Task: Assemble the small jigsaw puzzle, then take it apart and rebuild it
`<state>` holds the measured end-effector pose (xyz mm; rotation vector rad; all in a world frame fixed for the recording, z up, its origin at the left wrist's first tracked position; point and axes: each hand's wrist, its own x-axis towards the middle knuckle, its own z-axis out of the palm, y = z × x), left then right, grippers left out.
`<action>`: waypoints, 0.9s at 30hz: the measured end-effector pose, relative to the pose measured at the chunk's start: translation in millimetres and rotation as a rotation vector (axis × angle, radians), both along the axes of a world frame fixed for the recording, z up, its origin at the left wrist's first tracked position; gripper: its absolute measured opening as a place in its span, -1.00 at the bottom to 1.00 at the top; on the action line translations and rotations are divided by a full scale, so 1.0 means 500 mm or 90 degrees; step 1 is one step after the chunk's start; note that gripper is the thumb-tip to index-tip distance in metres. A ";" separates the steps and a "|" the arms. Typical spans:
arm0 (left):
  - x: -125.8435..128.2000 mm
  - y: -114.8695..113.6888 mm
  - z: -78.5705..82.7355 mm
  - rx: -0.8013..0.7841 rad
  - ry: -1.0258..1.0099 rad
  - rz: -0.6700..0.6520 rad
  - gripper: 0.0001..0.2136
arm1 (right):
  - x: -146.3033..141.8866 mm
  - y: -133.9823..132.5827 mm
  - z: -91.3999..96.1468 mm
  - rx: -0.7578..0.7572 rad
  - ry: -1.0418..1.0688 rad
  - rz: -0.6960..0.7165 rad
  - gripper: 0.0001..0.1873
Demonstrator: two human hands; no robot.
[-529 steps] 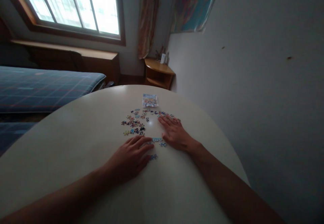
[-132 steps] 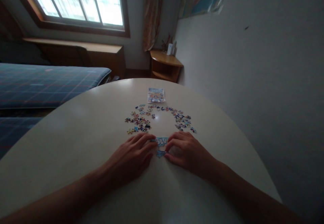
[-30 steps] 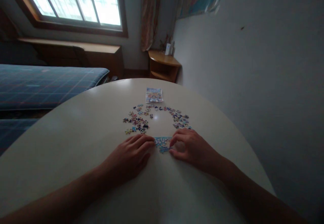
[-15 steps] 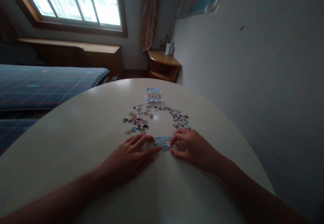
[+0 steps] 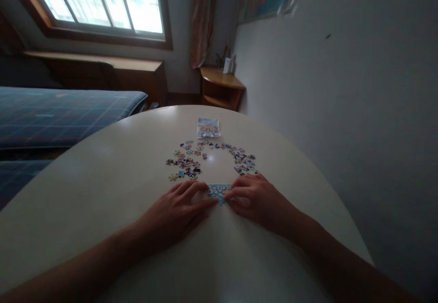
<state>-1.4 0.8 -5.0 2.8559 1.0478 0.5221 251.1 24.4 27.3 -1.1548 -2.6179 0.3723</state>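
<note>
A small joined section of blue-and-white jigsaw puzzle (image 5: 219,189) lies flat on the white table, between my two hands. My left hand (image 5: 183,202) grips its left side, thumb at the near edge and forefinger at the upper left corner. From the right, my right hand (image 5: 255,198) has its fingers closed on the section's right part, fingertips pressing at the lower middle. The fingers of my right hand cover the right end of the section, so whether a loose piece is under them is hidden.
Loose puzzle pieces lie in an arc beyond my hands, a left heap (image 5: 186,164) and a right heap (image 5: 243,160). Behind them lies a printed picture sheet (image 5: 208,128). The round table (image 5: 130,157) stands beside a bed (image 5: 68,116) and a wall (image 5: 342,111).
My right hand has shifted slightly left, its fingertips now further over the puzzle section and closer to my left thumb. The left hand stays in place.
</note>
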 end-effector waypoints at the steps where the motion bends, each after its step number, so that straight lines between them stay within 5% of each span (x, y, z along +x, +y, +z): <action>1: 0.000 0.000 0.000 0.000 0.001 0.000 -0.68 | 0.000 -0.002 0.001 0.008 -0.006 0.001 -0.83; 14: 0.000 0.001 0.002 -0.013 -0.025 -0.009 -0.70 | -0.012 -0.013 0.000 0.100 -0.039 0.053 -0.87; 27: 0.000 0.000 0.008 -0.013 -0.036 0.008 -0.71 | -0.008 0.001 -0.017 0.062 0.022 0.102 -0.88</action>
